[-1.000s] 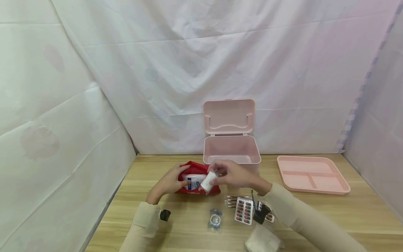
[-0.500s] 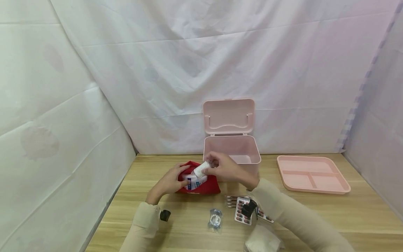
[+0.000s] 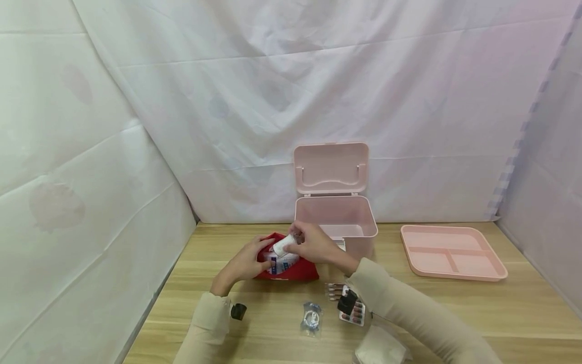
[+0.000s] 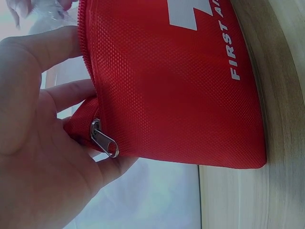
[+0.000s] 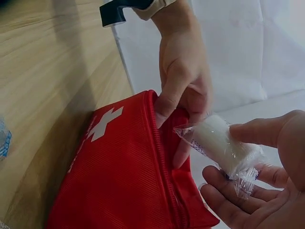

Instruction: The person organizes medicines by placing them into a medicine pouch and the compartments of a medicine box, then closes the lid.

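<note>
A red first-aid pouch (image 3: 302,271) with a white cross lies unzipped on the table, its mouth spread. My left hand (image 3: 247,260) grips the pouch at its left end, with the thumb in the mouth and fingers round the far edge; the zipper pull (image 4: 104,139) hangs beside the palm. Between the thumb and fingers of my right hand (image 3: 316,244) is a white bandage roll (image 5: 221,145) in clear plastic wrap, held right over the pouch's opening. Packets with blue print (image 3: 283,263) show inside the pouch.
Behind the pouch stands a pink box (image 3: 364,246) with its lid raised. A pink divided tray (image 3: 454,237) lies at right. Nearer are a clear packet with a ring-shaped item (image 3: 311,319), a capsule blister pack (image 3: 357,316), swab-like sticks (image 3: 335,291) and a white packet (image 3: 381,349).
My right hand has carried the bandage roll leftward, from the pouch's right side to over its opening. The left hand has stayed in place.
</note>
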`<state>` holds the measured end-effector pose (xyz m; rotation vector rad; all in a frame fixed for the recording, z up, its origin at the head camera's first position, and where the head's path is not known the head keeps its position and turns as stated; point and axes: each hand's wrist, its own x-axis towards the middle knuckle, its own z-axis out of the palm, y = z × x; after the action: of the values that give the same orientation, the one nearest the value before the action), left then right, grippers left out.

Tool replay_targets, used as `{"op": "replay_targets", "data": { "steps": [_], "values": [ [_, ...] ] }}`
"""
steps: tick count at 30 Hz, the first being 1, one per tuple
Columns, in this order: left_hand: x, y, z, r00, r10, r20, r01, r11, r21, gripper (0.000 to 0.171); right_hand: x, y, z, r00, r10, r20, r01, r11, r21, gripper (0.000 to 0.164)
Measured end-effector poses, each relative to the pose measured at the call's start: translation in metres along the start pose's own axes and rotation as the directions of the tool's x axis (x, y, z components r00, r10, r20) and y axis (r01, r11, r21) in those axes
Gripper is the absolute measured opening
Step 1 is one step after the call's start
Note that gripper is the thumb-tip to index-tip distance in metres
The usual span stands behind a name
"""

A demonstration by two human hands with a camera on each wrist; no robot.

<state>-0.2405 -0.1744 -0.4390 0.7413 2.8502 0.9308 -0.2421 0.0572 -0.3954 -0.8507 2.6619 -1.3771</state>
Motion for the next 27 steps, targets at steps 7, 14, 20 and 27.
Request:
{"op": "replay_targets", "data": {
  "steps": [7, 14, 20, 27],
  "values": [
    [0.001, 0.0, -0.001, 1.0, 0.022, -0.009, -0.022, 1.0, 0.004, 0.063, 0.002, -0.001, 0.016, 1.0, -0.018, -0.022, 0.016, 0.997, -0.071, 0.021],
    [0.0, -0.001, -0.001, 1.0, 0.03, -0.002, -0.03, 0.999, 0.016, 0.065, 0.005, -0.001, 0.031, 0.999, -0.047, -0.012, 0.045, 0.989, -0.143, 0.021],
    [-0.001, -0.002, -0.002, 0.999, 0.049, 0.002, -0.049, 0.999, 0.009, 0.065, 0.005, -0.002, 0.037, 0.999, -0.038, 0.017, 0.04, 0.98, -0.195, 0.019],
    [-0.002, -0.004, -0.001, 0.998, 0.065, 0.017, -0.065, 0.998, -0.001, 0.065, 0.003, 0.004, 0.047, 0.996, 0.009, 0.087, 0.017, 0.955, -0.296, 0.016]
  ]
}}
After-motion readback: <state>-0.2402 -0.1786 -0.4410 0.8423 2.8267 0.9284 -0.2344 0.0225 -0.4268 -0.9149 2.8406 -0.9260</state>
